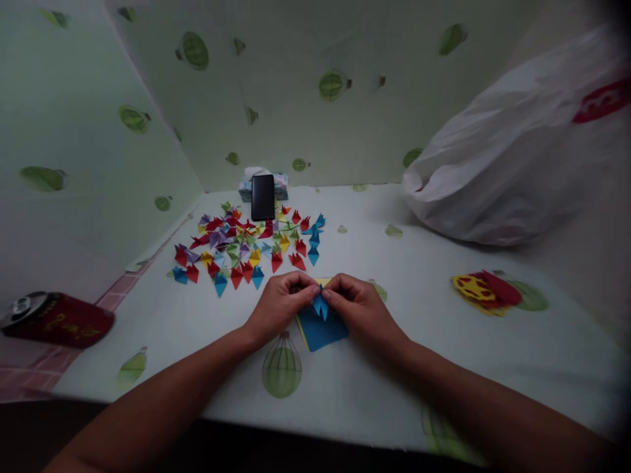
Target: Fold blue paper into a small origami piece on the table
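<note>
Both my hands meet at the middle of the table over a small folded blue paper piece (pixel 320 305). My left hand (pixel 283 303) pinches its left side and my right hand (pixel 355 305) pinches its right side, fingers closed. Under the hands lies a small stack of blue paper sheets (pixel 321 330) with a yellow edge showing. Beyond the hands spreads a pile of several folded paper triangles (pixel 246 248) in red, blue, yellow, green and purple.
A black phone (pixel 263 196) leans on a tissue box (pixel 282 186) at the back. A large white plastic bag (pixel 513 151) fills the right. A red and yellow item (pixel 486 290) lies at the right, a dark red case (pixel 64 320) at the left. The table's cloth (pixel 424 368) bears balloon prints.
</note>
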Motion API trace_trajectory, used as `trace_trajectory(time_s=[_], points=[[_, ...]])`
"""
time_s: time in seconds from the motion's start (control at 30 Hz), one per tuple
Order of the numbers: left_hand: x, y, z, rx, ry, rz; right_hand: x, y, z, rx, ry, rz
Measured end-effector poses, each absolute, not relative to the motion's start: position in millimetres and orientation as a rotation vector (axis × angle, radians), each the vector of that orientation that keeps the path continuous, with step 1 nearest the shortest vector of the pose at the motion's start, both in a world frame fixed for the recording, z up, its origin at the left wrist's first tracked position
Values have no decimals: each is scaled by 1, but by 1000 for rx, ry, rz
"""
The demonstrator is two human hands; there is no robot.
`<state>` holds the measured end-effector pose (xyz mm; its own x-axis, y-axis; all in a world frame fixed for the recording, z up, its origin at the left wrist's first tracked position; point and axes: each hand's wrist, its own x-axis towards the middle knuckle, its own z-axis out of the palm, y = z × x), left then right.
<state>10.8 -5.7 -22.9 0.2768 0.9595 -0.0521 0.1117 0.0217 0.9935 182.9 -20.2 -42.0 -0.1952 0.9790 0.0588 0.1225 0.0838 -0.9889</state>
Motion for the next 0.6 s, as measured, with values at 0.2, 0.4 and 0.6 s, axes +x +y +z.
trace_trajectory(time_s=[0.2,0.4,0.6], points=[[10,-6,-20,1422,1062,895,183,-21,-42,-1156,-1493,1181],[11,-6,-22,1436,1059,915,183,-21,-37,-1160,-1536,1191],[9,-5,-25,1498,1067,908,182,-22,-37,-1187,-1550,1161]])
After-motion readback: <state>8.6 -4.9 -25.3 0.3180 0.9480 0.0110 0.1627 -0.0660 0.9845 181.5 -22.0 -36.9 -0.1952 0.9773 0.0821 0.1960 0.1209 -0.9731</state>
